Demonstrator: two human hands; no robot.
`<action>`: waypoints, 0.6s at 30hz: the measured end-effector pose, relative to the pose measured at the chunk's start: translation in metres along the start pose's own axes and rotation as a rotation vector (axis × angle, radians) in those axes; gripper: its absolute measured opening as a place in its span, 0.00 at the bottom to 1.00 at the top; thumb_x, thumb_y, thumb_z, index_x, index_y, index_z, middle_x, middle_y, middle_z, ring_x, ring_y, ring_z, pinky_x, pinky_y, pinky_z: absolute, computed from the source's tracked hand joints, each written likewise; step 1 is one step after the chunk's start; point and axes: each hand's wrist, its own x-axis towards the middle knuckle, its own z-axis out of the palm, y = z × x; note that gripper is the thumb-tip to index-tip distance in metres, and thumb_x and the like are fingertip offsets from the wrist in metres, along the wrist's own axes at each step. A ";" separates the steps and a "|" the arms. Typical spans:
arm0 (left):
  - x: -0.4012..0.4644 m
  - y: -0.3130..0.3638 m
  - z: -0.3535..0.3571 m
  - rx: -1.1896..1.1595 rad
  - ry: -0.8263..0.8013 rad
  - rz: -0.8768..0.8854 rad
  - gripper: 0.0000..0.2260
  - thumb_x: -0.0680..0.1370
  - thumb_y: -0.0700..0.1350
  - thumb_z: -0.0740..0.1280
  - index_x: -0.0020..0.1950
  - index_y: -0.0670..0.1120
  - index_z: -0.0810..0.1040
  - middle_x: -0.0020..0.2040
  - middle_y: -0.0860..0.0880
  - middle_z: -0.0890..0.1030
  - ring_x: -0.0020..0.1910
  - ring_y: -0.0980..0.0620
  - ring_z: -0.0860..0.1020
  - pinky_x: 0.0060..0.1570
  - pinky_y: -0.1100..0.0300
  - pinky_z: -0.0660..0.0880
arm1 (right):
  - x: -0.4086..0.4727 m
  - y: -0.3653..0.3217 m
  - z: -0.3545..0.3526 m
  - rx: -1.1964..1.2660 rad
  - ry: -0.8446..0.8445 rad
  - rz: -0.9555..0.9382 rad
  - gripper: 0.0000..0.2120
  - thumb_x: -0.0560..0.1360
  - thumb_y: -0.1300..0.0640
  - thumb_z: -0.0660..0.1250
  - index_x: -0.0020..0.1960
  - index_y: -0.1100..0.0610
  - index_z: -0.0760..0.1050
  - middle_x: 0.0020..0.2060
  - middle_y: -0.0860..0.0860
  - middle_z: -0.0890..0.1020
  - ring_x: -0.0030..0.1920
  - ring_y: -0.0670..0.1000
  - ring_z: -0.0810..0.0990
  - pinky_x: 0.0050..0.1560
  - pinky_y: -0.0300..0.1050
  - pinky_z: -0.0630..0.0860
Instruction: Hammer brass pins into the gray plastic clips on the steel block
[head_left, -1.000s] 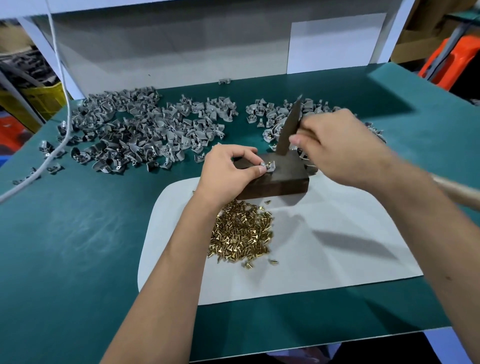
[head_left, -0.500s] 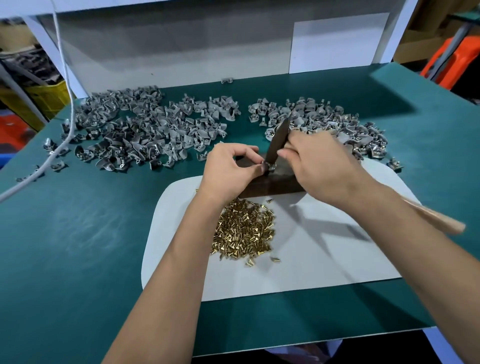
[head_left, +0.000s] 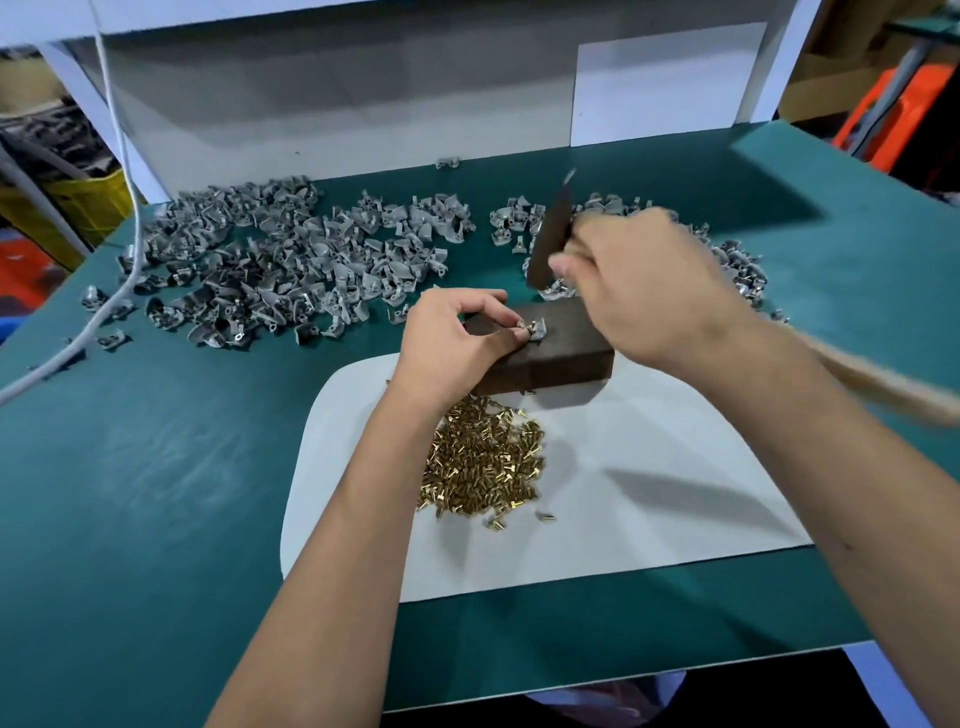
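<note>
On the green bench (head_left: 156, 467), left hand (head_left: 452, 343) pinches a clip (head_left: 535, 330), right hand (head_left: 639, 291) grips the hammer (head_left: 550, 234).

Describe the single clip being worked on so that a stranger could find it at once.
Start at the white mat on the green table; a dark steel block lies at its far edge. On the block's top sits one gray clip, pinched by the left hand. All other clips lie in loose piles behind.

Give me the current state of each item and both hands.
Left hand: pinching the clip on the block.
Right hand: gripping the hammer.
Hammer: raised above the block, blurred.
Clip: on the block, pin standing in it.
Block: flat on the white mat.
Pins: loose heap on the mat.
</note>
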 end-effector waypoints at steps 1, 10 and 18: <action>0.000 0.000 0.000 -0.005 0.003 0.002 0.04 0.71 0.41 0.80 0.40 0.50 0.87 0.58 0.51 0.85 0.56 0.60 0.82 0.64 0.52 0.77 | -0.002 -0.003 0.001 0.023 0.032 0.001 0.11 0.84 0.48 0.60 0.50 0.54 0.73 0.42 0.55 0.81 0.43 0.63 0.79 0.42 0.52 0.76; -0.001 0.001 0.000 0.023 0.010 0.015 0.06 0.71 0.42 0.80 0.40 0.52 0.87 0.60 0.52 0.84 0.56 0.67 0.79 0.62 0.61 0.75 | -0.004 -0.006 -0.003 0.033 0.041 0.016 0.09 0.84 0.49 0.59 0.52 0.53 0.74 0.47 0.57 0.84 0.46 0.63 0.81 0.44 0.52 0.76; 0.000 0.003 0.002 0.004 0.015 0.005 0.05 0.71 0.40 0.80 0.40 0.50 0.87 0.59 0.48 0.84 0.58 0.57 0.81 0.64 0.50 0.77 | -0.001 -0.002 -0.006 -0.079 -0.131 0.024 0.11 0.84 0.48 0.60 0.47 0.53 0.73 0.41 0.55 0.79 0.47 0.63 0.80 0.43 0.50 0.71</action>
